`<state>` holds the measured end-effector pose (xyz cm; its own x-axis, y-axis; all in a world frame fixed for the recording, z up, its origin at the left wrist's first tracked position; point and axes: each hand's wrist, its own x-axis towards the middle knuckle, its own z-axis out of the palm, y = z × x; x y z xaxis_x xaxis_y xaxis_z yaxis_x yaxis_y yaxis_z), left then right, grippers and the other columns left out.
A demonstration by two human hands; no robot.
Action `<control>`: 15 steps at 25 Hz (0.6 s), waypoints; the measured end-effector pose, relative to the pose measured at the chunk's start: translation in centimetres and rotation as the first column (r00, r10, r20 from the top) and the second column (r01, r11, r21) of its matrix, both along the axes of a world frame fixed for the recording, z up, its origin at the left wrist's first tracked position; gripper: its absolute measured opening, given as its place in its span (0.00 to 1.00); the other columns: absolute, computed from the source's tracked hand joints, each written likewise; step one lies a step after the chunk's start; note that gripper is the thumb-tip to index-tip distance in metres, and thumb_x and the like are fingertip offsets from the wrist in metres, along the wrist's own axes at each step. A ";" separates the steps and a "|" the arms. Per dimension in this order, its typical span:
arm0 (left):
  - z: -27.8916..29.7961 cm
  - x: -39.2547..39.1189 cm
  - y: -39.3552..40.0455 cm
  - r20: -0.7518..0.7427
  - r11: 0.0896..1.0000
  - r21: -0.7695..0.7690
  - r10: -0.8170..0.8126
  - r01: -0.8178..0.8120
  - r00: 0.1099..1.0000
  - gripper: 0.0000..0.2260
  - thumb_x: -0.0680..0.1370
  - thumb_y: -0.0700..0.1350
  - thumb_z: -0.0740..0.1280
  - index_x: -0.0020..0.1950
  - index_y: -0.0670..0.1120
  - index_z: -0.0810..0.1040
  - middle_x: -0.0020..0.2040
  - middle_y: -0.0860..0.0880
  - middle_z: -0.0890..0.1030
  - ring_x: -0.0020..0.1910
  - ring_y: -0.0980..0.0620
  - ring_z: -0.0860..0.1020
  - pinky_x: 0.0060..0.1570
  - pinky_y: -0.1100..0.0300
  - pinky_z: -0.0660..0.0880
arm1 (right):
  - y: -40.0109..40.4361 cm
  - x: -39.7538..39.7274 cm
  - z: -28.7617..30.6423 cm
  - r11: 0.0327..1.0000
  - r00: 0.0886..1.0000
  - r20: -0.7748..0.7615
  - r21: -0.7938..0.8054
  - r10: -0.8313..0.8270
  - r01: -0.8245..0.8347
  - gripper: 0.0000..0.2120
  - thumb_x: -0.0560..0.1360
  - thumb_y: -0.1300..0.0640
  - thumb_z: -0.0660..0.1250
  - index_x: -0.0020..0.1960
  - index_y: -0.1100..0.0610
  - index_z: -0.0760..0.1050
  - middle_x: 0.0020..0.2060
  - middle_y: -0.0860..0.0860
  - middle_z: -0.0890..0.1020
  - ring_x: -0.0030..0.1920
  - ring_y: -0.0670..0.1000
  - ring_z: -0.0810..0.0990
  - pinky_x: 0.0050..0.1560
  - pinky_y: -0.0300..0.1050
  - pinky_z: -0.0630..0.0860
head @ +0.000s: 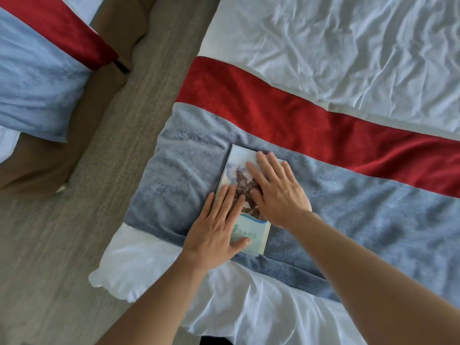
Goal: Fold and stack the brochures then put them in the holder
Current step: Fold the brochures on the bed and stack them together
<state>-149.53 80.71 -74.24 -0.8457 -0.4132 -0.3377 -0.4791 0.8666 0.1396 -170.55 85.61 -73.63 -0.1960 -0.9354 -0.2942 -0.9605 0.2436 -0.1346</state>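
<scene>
At nine o'clock a second bed (37, 78) stands across the floor strip (104, 145). The left hand (219, 225) lies flat, fingers spread, on the folded brochure (256, 235) at centre, on the blue runner (179, 185). The right hand (276, 188) presses flat beside it. A red band (298, 113) and white sheet (348, 46) lie toward one o'clock.

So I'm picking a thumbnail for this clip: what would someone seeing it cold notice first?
Probably the two hands pressed flat on a brochure in the middle of the picture: the left hand on its near end, the right hand on its far half. Next, the bright red band crossing the bed just beyond the grey-blue runner the brochure lies on.
</scene>
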 end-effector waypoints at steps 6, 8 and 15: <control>0.8 -1.7 -0.2 -0.039 0.999 -0.014 0.051 -0.052 0.998 0.42 0.79 0.70 0.49 0.82 0.42 0.45 0.81 0.36 0.43 0.80 0.39 0.42 0.77 0.39 0.50 | 0.4 0.7 1.0 0.995 0.999 0.042 -0.097 0.036 -0.031 0.27 0.83 0.47 0.50 0.80 0.55 0.58 0.80 0.55 0.57 0.80 0.59 0.51 0.77 0.62 0.53; 0.5 -1.6 -0.2 -0.009 0.999 -0.005 0.036 -0.036 0.999 0.41 0.79 0.69 0.49 0.82 0.43 0.46 0.81 0.37 0.43 0.80 0.40 0.41 0.76 0.39 0.52 | 1.0 1.2 1.1 0.998 0.998 0.064 -0.064 -0.005 0.009 0.25 0.83 0.48 0.53 0.79 0.52 0.61 0.79 0.55 0.60 0.80 0.60 0.54 0.76 0.63 0.56; 2.0 -3.0 -2.1 -0.215 0.922 0.184 0.377 -0.342 0.901 0.36 0.79 0.57 0.64 0.81 0.43 0.53 0.79 0.41 0.58 0.78 0.44 0.59 0.73 0.49 0.65 | 0.9 1.5 1.8 0.944 0.951 0.119 -0.138 -0.285 0.300 0.25 0.79 0.56 0.64 0.74 0.55 0.67 0.77 0.59 0.63 0.78 0.61 0.59 0.72 0.60 0.65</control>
<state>-152.56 78.56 -72.25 -0.7111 -0.6684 -0.2179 -0.6903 0.6050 0.3968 -169.03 86.53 -71.80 -0.4459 -0.8760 -0.1839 -0.8304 0.4815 -0.2802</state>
